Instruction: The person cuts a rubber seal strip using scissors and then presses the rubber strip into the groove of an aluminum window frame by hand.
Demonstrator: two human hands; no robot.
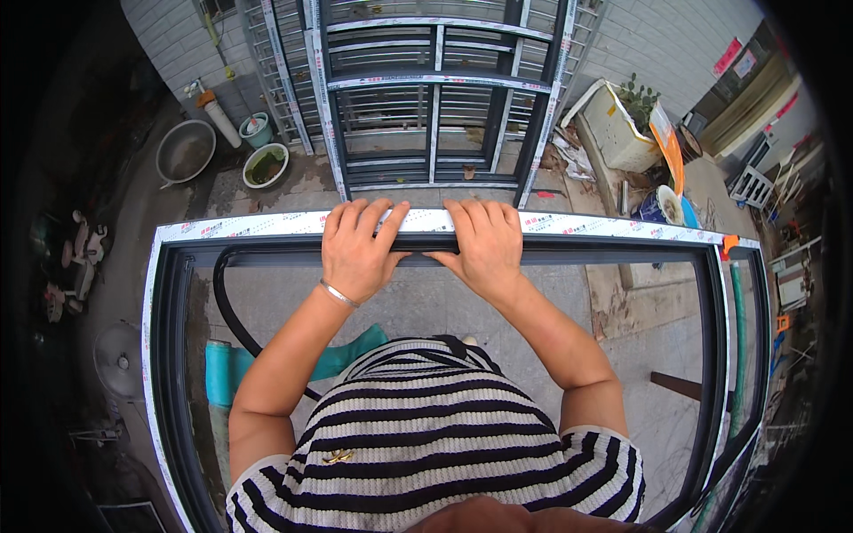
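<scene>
A large dark grey window frame, with white printed protective film on its face, surrounds my body and arms. My left hand, with a silver bracelet at the wrist, curls its fingers over the far rail, its thumb on the dark inner edge. Close beside it on the right, my right hand grips the same rail the same way. A black flexible strip loops down from the rail's left end and passes behind my left arm. Along the rail's inner side it runs toward my hands, which partly hide it.
More film-covered frames stand upright ahead. A grey basin and white bowl sit at far left, a planter with a cactus at far right. A teal roll lies by my left arm. An orange clip is at the frame's right corner.
</scene>
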